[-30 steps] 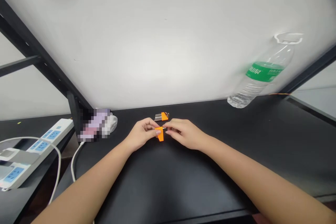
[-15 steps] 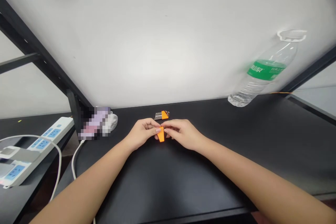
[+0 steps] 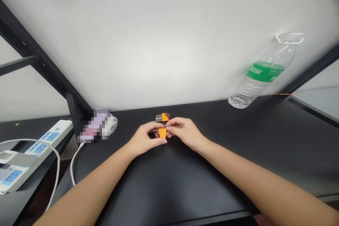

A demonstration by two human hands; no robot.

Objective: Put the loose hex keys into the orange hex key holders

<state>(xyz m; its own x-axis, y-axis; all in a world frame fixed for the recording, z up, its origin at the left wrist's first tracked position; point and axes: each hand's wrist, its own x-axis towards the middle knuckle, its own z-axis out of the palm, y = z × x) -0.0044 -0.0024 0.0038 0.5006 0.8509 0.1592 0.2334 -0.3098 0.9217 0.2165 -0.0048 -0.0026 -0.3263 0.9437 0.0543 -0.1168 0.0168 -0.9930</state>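
Observation:
Between my hands is an orange hex key holder (image 3: 162,133), with a thin metal hex key (image 3: 153,130) sticking out of its left side. My left hand (image 3: 144,137) grips this holder, forefinger along the top and thumb at the lower edge. At the holder's upper right corner, the fingers of my right hand (image 3: 182,129) are pinched on the hex key's end, which they mostly cover. Just behind the hands, a second orange holder (image 3: 165,117) with several metal hex keys (image 3: 158,117) in it lies on the black table (image 3: 169,180).
A large clear bottle with a green label (image 3: 265,72) stands by the wall at the right. To the left are a pixelated purple item (image 3: 95,123), a crumpled clear plastic piece (image 3: 113,124), a white cable (image 3: 72,164) and a power strip (image 3: 39,148).
The orange holder in my hands has turned, and a metal rod now shows on its left. My left thumb has moved down from its top to its lower edge.

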